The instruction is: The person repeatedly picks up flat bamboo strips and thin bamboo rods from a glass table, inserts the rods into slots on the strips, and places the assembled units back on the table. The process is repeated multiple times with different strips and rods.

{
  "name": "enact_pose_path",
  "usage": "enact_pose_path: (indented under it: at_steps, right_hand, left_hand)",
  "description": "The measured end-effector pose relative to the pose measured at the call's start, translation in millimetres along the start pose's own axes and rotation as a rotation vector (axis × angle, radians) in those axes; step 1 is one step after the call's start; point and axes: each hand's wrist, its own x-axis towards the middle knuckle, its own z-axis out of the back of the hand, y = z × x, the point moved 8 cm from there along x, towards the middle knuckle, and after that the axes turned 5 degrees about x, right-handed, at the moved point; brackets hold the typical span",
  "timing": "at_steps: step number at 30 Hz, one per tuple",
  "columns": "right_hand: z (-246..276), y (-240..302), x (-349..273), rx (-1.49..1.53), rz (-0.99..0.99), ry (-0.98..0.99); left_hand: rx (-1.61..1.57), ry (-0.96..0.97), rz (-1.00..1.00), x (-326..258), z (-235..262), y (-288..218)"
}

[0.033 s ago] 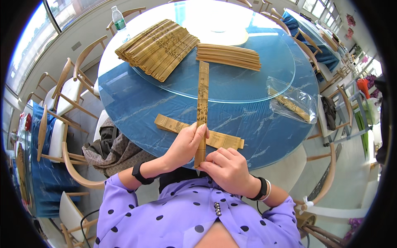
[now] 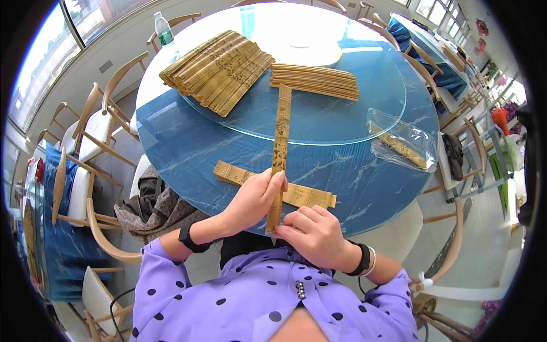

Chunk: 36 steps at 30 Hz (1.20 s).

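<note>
A long, narrow, gold-brown printed strip (image 2: 281, 131), perhaps a flat sleeve, points away from me, with dark marks on its face. My left hand (image 2: 256, 196) is closed around its lower half, thumb on top. At the near end, the fingers of my right hand (image 2: 307, 227) pinch its bottom edge. Beneath it, crossing behind my hands, similar strips (image 2: 305, 195) lie on the blue tabletop. Farther off, a fanned pile of printed strips (image 2: 219, 71) sits on the left, and a neat stack of thin brown pieces (image 2: 316, 81) lies beside it.
A clear plastic bag (image 2: 419, 137) with one strip inside lies at the right of the round table (image 2: 188, 134). The glass turntable (image 2: 364, 125) carries the piles. A water bottle (image 2: 163, 29) stands at the far left. Wooden chairs (image 2: 108, 242) surround the table; a patterned bag (image 2: 159, 199) rests on one.
The far end of the held strip leans slightly more to the right. Both hands keep their grip, and the piles stay in place.
</note>
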Motion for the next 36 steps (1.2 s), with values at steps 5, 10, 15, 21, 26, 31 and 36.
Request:
enact_pose_path:
  at_steps: [5, 10, 15, 21, 26, 31, 36]
  right_hand:
    - [18.9, -22.1, 6.9, 0.016, -0.008, 0.108]
    - [40.0, -95.5, 8.5, -0.16, -0.146, 0.246]
    - [62.8, -178.7, 6.2, -0.317, -0.348, 0.265]
    - [74.7, -237.4, 7.2, -0.478, -0.325, 0.144]
    - [62.2, -279.0, 18.4, -0.503, -0.342, 0.134]
    - [51.6, -311.1, 43.2, -0.579, -0.307, 0.114]
    - [29.1, -315.1, 65.9, -0.442, -0.358, 0.276]
  left_hand:
    - [0.54, 0.119, -0.008, 61.1, 82.6, -18.7]
    - [1.206, -0.41, -0.215, 129.8, 219.9, -13.1]
    - [1.418, -0.632, -0.302, 189.5, 270.6, 20.1]
    - [1.586, -0.518, -0.099, 232.7, 274.1, 78.1]
    - [1.447, -0.592, -0.157, 208.7, 273.3, 65.1]
    - [1.184, -0.494, -0.279, 143.7, 210.7, 14.4]
    - [0.805, -0.052, -0.36, 45.0, 94.8, -8.6]
